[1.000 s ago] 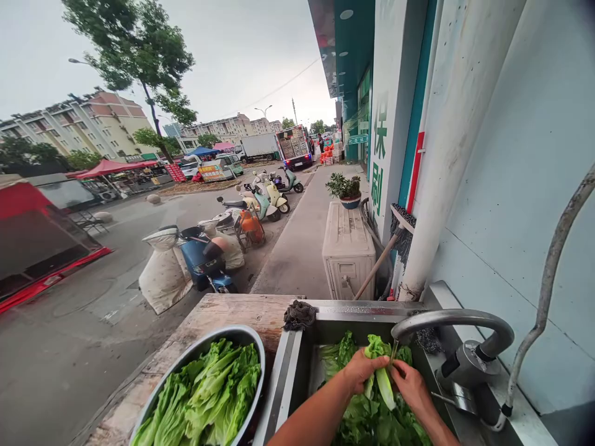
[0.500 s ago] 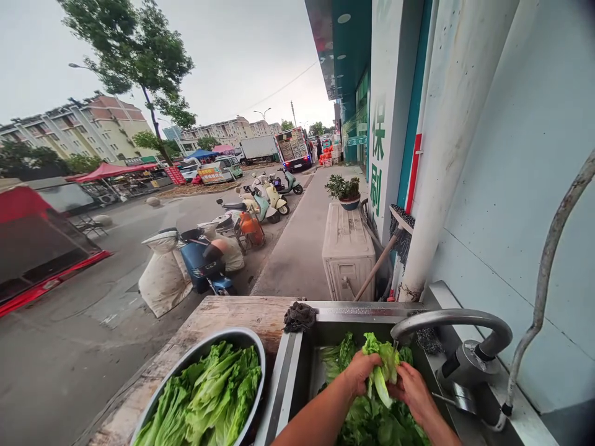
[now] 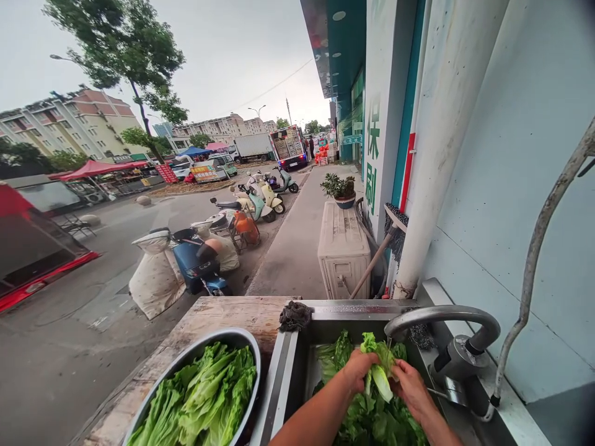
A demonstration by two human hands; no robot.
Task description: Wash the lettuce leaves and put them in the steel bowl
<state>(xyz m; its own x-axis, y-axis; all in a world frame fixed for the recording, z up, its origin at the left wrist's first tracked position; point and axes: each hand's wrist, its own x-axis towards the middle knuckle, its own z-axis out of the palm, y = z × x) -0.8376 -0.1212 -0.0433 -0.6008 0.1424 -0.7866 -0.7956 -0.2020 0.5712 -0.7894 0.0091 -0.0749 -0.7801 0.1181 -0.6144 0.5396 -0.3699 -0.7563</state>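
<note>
Between my two hands, over the sink, is a small bunch of lettuce leaves (image 3: 381, 379). My left hand (image 3: 359, 370) is closed round its left side, while my right hand (image 3: 409, 383) pinches its right side. Just behind the bunch, the curved metal faucet (image 3: 441, 314) ends, with a thin stream of water at its mouth. More lettuce (image 3: 372, 422) lies in the metal sink (image 3: 320, 311) below and behind my hands. To the left, a metal basin (image 3: 255, 353) holds a heap of lettuce leaves (image 3: 209, 390).
The basin stands on a wooden board (image 3: 232, 310). A dark rag (image 3: 295, 316) sits on the sink's corner, and a scouring pad (image 3: 422, 336) lies behind the faucet. A grey hose (image 3: 530, 285) runs down at the right. Beyond are a beige box (image 3: 344, 248), a mop (image 3: 379, 257) and parked scooters (image 3: 199, 260).
The view has shifted slightly, so the scene sits a little further left. Both hands keep their hold on the lettuce leaves at nearly the same spot beneath the faucet.
</note>
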